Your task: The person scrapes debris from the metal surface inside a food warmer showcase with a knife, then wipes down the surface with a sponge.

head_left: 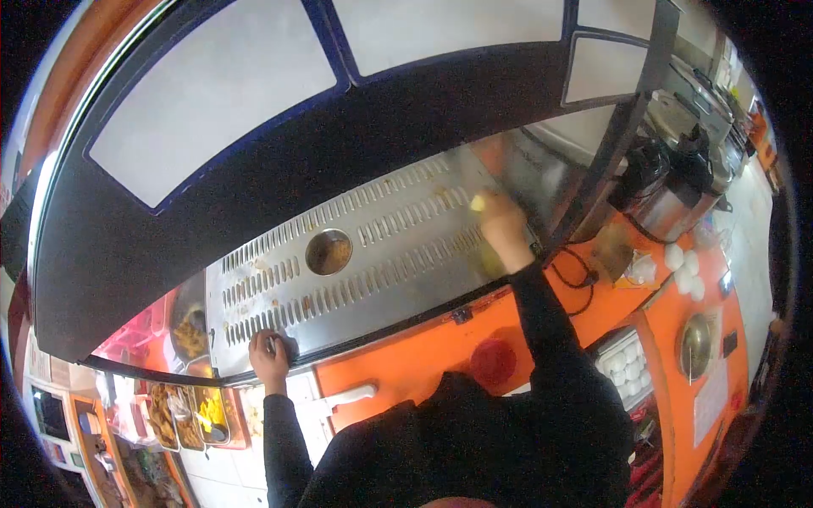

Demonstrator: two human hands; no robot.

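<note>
A slotted metal plate [398, 269] with a round hole lies in front of me beneath a dark hood. My right hand [506, 230] is at its far right end, slightly blurred, with the fingers closed on a small pale-yellow piece [478, 203], perhaps a sponge or cloth. At the plate's front left corner is my left hand [269, 360], its fingers curled in. Something small and dark shows at those fingers, too unclear to name. Brownish bits are scattered over the slots, and the round hole [329, 252] has a brown bottom.
The dark hood with pale panels [212, 102] hangs low over the plate. On the orange counter sit a red bowl [493, 361] and a knife [351, 395]. Egg trays [625, 366] and a metal bowl [696, 343] stand right; food trays [212, 415] stand left.
</note>
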